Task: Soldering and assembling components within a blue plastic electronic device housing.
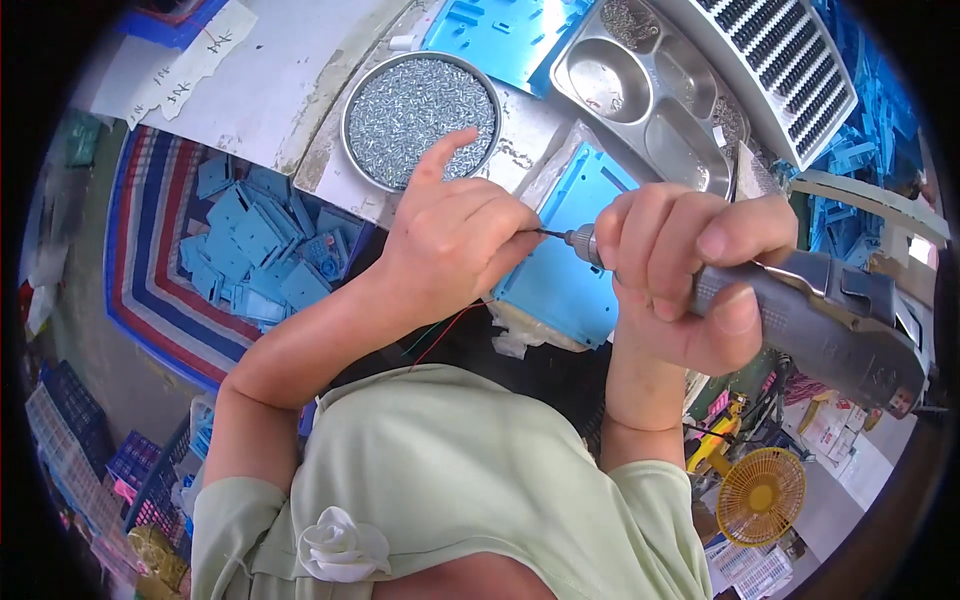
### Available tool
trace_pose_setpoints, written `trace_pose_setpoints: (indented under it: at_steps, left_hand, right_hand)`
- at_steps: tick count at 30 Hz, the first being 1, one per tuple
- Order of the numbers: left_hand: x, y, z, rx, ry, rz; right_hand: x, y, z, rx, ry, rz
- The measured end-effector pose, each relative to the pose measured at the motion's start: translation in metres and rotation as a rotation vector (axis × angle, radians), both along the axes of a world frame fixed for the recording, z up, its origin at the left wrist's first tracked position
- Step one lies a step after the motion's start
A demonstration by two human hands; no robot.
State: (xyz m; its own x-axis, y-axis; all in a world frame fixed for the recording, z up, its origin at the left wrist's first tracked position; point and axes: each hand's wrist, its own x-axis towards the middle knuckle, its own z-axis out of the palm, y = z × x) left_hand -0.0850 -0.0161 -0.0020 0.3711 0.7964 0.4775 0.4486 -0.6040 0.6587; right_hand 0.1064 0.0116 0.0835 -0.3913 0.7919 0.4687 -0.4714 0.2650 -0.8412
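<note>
My right hand (690,265) is wrapped round a grey electric screwdriver (840,335), held sideways with its bit (553,233) toward the left. At the bit's tip, the thumb and fingers of my left hand (455,230) are pinched together, and one finger sticks out over a round metal dish. Whatever lies in that pinch is too small and covered to make out. Below both hands a flat blue plastic panel (565,285) rests on whitish wrapping, partly covered by my hands. Small silvery metal pieces (410,115) fill the round dish (346,135).
A metal compartment tray (652,85) holds small parts beyond the panel, beside another blue panel (475,45). Rows of black pieces fill a white rack (815,130). Blue parts lie in a striped bag (150,240) at left. A yellow fan (762,497) stands lower right.
</note>
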Motion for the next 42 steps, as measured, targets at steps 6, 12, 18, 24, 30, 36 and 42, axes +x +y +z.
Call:
trace_pose_setpoints:
  at_steps: [6, 12, 18, 24, 30, 36, 42]
  left_hand:
    - [-0.047, 0.035, -0.009, 0.077, 0.335, 0.294]
    - [-0.055, 0.041, -0.019, 0.092, 0.407, 0.332]
    - [-0.052, 0.043, -0.012, -0.020, 0.084, 0.245]
    - [-0.029, 0.006, 0.000, -0.252, -0.214, 0.082]
    - [-0.011, -0.016, -0.003, -0.142, -0.195, -0.077]
    - [-0.005, -0.027, 0.002, -0.024, -0.163, -0.101]
    - [-0.010, -0.032, 0.006, -0.011, -0.015, -0.139]
  right_hand:
    - [0.003, -0.018, -0.005, -0.055, -0.105, -0.029]
    - [-0.013, -0.024, -0.011, -0.122, -0.138, -0.108]
    - [-0.018, -0.028, -0.025, -0.093, -0.270, -0.125]
    - [-0.020, -0.026, -0.034, -0.023, -0.299, -0.120]
    - [-0.002, -0.016, 0.007, 0.024, -0.067, 0.027]
    - [0.000, -0.028, 0.012, 0.022, -0.076, 0.061]
    - [-0.006, -0.041, 0.007, -0.047, -0.085, 0.014]
